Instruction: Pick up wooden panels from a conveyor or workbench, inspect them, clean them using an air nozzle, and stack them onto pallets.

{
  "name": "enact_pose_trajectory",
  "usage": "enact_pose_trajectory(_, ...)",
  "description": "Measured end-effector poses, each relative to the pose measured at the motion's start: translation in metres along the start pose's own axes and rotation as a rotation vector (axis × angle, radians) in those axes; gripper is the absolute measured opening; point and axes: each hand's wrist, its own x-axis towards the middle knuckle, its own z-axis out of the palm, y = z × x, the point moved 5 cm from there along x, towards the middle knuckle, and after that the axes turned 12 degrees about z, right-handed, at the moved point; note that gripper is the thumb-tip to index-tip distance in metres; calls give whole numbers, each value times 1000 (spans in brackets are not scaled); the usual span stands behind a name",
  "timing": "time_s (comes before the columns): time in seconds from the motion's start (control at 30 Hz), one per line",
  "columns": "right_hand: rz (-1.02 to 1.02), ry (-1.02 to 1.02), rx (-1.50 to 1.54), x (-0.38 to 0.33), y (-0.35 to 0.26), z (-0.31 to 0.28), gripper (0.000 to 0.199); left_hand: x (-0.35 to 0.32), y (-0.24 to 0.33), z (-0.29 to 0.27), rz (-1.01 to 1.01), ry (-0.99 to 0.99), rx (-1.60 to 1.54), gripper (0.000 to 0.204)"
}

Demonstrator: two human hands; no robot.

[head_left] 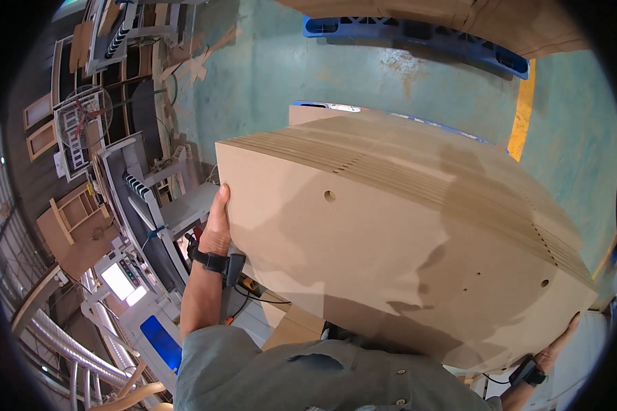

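A large light-brown wooden panel (384, 253) fills the middle of the view, its broad face toward me and tilted. Small round holes are drilled in it near the upper left and the right side. My left hand (219, 212) grips its left edge, thumb along the edge and the other fingers hidden behind. At the lower right corner, my right hand (561, 342) is closed on the same panel, partly out of sight. Directly beyond it lies a stack of similar panels (425, 147), showing many parallel edges with drilled holes. Whether the held panel touches the stack I cannot tell.
A blue pallet (418, 31) bearing brown boards stands at the far side. Yellow floor tape (522, 113) runs along the right of the green floor (267, 75). Machinery with a lit screen (120, 281), a fan (82, 113) and wooden frames line the left.
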Motion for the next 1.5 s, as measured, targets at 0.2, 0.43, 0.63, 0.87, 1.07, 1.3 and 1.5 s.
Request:
enact_pose_trajectory(0.2,-10,-59,-10,9,0,-15,78,1,0,0,29,32,45,87)
enact_pose_trajectory(0.43,-41,-85,-55,1,-8,7,76,-1,-2,0,25,-10,8,84)
enact_pose_trajectory(0.63,-24,-70,-24,7,-17,5,73,-3,0,6,42,3,37,81)
enact_pose_trajectory(0.87,-36,-58,-41,4,-16,12,73,-2,-1,0,49,16,37,80)
enact_pose_trajectory(1.07,-49,-52,-54,7,-18,2,75,0,-4,0,23,30,33,80)
enact_pose_trajectory(1.3,-4,-148,-16,2,-12,13,77,0,-5,-4,15,-26,-14,81)
enact_pose_trajectory(1.5,4,-156,-32,6,-12,3,78,-3,-4,-5,28,-2,26,84)
